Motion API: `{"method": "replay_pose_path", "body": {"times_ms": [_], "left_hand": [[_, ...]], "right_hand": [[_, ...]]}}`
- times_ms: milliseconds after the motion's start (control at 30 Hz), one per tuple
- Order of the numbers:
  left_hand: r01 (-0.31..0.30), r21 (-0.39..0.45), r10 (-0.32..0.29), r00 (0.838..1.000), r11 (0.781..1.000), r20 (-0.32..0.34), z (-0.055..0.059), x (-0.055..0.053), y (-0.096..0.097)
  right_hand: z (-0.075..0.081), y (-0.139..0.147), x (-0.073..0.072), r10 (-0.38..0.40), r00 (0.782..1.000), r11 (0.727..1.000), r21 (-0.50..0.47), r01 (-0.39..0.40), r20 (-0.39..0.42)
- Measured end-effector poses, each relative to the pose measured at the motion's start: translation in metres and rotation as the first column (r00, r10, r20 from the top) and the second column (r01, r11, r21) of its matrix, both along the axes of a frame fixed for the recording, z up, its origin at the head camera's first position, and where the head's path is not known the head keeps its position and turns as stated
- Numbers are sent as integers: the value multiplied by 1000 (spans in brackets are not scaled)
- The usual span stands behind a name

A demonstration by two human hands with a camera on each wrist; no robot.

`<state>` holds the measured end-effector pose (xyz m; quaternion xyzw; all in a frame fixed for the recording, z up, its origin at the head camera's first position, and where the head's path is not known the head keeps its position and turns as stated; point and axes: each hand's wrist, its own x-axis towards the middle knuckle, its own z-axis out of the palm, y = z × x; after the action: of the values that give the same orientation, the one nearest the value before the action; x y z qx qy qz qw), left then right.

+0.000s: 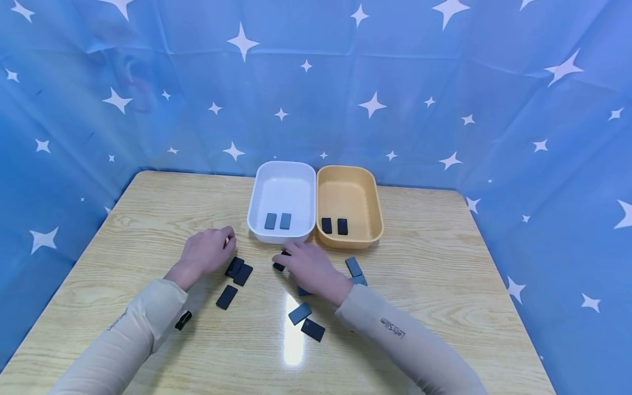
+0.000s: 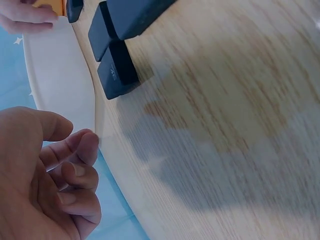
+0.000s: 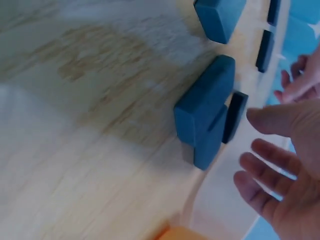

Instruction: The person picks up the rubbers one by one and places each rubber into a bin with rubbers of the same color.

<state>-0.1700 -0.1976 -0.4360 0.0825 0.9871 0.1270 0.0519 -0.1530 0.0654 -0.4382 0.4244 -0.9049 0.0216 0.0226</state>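
Note:
My left hand (image 1: pixel 209 252) hovers over the table just left of several black rectangular blocks (image 1: pixel 243 275). In the left wrist view its fingers (image 2: pixel 80 175) hang loosely curled, with nothing between them. My right hand (image 1: pixel 311 267) is in front of the white bin (image 1: pixel 281 239), above a black block (image 1: pixel 279 263). The right wrist view shows its thumb and fingers apart, the thumb beside the black block (image 3: pixel 235 117) without a grip on it. Blue-grey blocks (image 3: pixel 205 100) lie near that hand; one is partly hidden under it in the head view.
Two blue-grey blocks (image 1: pixel 277 221) lie in the white bin, and two black blocks (image 1: pixel 334 226) in the yellow-orange bin (image 1: pixel 373 237) beside it. A blue-grey block (image 1: pixel 299 313) and a black block (image 1: pixel 313 330) lie nearer the front. Starry blue cloth (image 1: pixel 316 82) surrounds the table.

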Motion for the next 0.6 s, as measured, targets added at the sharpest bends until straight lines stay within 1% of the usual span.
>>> {"method": "replay_pose_path", "body": {"times_ms": [133,267,433,600], "left_hand": [[1,3,-1,1000,1000,-5,0,0,1],[-4,0,4,1000,1000,0,0,0,1],[-4,1,4,1000,1000,-11,-1,1,0],[-1,7,1,1000,1000,-19,0,1,1]], "right_hand": [[-7,-6,1,22,999,1000,22,-21,-45],[-12,-9,2,1,1000,999,40,0,-30],[-15,-11,1,-23,1000,998,51,23,-2],[-19,-13,-2,-25,1000,998,54,26,-14]]}}
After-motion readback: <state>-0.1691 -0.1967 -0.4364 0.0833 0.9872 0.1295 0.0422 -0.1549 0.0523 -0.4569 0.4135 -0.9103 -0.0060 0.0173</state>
